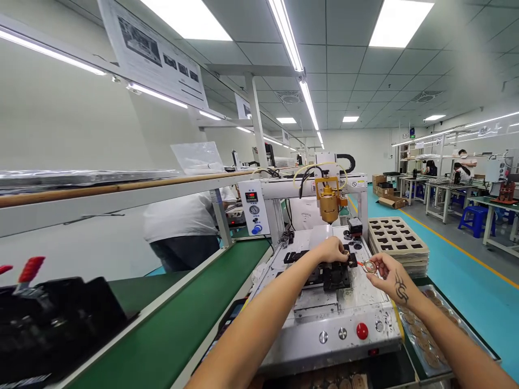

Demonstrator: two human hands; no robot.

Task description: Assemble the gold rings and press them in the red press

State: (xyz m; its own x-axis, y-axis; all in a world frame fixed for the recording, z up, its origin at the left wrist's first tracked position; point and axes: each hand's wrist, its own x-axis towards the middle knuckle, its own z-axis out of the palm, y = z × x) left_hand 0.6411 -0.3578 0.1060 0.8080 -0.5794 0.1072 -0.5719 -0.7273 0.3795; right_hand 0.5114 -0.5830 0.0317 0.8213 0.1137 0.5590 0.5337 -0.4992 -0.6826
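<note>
My right hand (388, 274) pinches a small round metal-rimmed disc (370, 266) between thumb and fingers, just right of a black fixture. A thin orange-red strip (360, 263) shows between the disc and the fixture. My left hand (333, 250) reaches over the black fixture (337, 276), its fingers closed at the fixture's upper right end. Something small and gold-coloured shows at those fingertips; what they grip is mostly hidden. The fixture sits on the white bed of a bench machine (316, 310), below a gold-coloured dispensing head (328, 205).
Stacked trays with dark cutouts (399, 237) stand right of the machine. Below them, a tray (492, 356) holds several round brown parts. A green conveyor belt (162, 329) runs along the left, with a black clamp fixture (65, 319) beyond. A person in white (182, 219) bends behind the frame.
</note>
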